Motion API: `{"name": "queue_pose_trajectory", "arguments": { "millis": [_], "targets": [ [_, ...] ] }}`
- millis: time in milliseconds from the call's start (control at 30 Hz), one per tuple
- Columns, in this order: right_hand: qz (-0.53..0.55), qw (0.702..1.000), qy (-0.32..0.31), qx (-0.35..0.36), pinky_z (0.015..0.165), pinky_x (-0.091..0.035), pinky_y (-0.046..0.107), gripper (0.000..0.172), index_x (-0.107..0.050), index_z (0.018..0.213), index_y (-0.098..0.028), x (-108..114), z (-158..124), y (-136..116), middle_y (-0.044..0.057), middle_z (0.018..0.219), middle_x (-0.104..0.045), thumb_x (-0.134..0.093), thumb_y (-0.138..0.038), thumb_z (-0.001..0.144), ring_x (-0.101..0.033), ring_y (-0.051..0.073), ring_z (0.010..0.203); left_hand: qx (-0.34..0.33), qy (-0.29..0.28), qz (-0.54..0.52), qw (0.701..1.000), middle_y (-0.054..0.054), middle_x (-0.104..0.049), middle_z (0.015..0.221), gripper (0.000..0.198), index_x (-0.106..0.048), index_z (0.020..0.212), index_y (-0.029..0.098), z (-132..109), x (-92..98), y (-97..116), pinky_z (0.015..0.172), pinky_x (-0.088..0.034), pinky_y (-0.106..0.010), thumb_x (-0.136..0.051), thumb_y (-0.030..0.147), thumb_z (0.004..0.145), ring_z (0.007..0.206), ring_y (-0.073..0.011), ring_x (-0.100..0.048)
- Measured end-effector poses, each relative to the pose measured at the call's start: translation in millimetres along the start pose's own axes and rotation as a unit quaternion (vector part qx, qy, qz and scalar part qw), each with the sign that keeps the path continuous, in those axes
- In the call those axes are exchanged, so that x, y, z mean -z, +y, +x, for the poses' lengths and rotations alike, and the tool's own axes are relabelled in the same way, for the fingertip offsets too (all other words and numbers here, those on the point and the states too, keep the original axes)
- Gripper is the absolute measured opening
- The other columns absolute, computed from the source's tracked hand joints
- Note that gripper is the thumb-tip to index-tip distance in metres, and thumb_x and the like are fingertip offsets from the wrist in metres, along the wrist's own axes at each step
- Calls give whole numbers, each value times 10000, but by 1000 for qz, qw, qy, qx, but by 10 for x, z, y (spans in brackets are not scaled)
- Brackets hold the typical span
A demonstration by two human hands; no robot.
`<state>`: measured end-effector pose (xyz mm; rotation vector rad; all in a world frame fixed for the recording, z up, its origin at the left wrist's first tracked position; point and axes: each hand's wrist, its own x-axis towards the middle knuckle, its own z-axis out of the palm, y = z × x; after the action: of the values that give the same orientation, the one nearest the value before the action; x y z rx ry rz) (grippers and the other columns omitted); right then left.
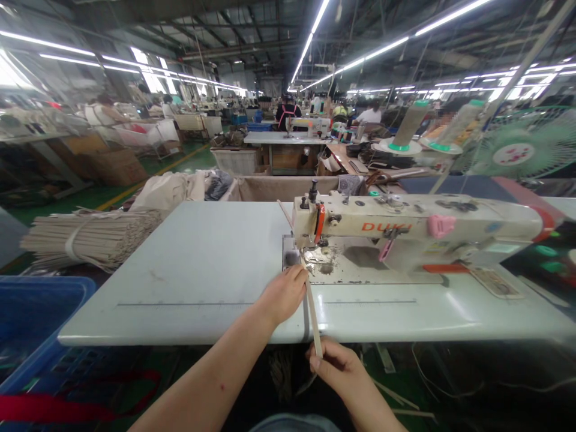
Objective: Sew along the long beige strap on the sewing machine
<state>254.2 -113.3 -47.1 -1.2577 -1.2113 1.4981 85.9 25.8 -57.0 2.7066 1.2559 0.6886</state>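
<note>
A narrow beige fabric strip point(314, 313) runs from the needle area of the sewing machine point(418, 222) toward me and over the table's front edge. My left hand point(287, 292) lies close in front of the presser foot, its fingers pressed together on the strip. Just past the front edge, my right hand point(336, 367) pinches the strip between thumb and fingers. Behind the needle, another stretch of strip point(284, 213) sticks out at the back left of the machine head. The fingertips of the left hand partly hide the strip.
The pale sewing table point(193, 258) carries a printed ruler line. At left are a tied bundle of beige strips point(90, 237) and a blue plastic basket point(45, 312). Thread cones point(408, 126) and a green fan point(517, 150) stand at right. A fabric-lined bin point(283, 188) sits behind.
</note>
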Motion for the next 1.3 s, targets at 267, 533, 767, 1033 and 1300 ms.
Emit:
{"name": "queue_pose_trajectory", "arguments": {
  "millis": [267,533,767,1033,1300],
  "targets": [
    [117,988,2,-96,777,-520,304,429,-767,1002,-192,-69,23,3,48,813,-740,-804,-567,796,-656,195,803,4,7,-17,1000,-114,-616,1255,257,-536,1192,189,-10,-19,-15,1071,-522,-413,-509,117,946,1185,-246,-620],
    [103,990,7,-97,727,-506,287,450,-771,828,-164,-64,-19,-20,60,744,-745,-814,-608,770,-661,188,734,9,-1,-22,1000,-108,-613,1258,224,-543,1163,202,-7,-25,-19,1071,-522,-420,-510,128,955,1194,-246,-616],
    [100,990,-3,-96,724,-517,284,457,-776,817,-160,-53,-39,-19,62,742,-750,-789,-617,798,-667,181,726,12,-1,-23,1000,-101,-609,1262,217,-555,1140,209,-8,-15,-12,1072,-515,-389,-517,121,946,1191,-236,-615],
    [101,991,-2,-91,705,-512,295,464,-767,777,-155,-58,-55,-34,59,714,-729,-780,-618,804,-646,184,702,17,-1,-20,1000,-109,-619,1252,214,-552,1147,199,-5,-5,-3,1056,-530,-409,-520,127,948,1169,-243,-628],
    [83,993,-1,-85,690,-491,287,472,-770,754,-157,-52,-45,-33,64,694,-733,-757,-623,823,-656,194,699,8,-2,-30,1000,-110,-603,1279,206,-544,1146,202,1,-35,-33,1084,-521,-423,-494,127,961,1223,-249,-610]
  ]
}}
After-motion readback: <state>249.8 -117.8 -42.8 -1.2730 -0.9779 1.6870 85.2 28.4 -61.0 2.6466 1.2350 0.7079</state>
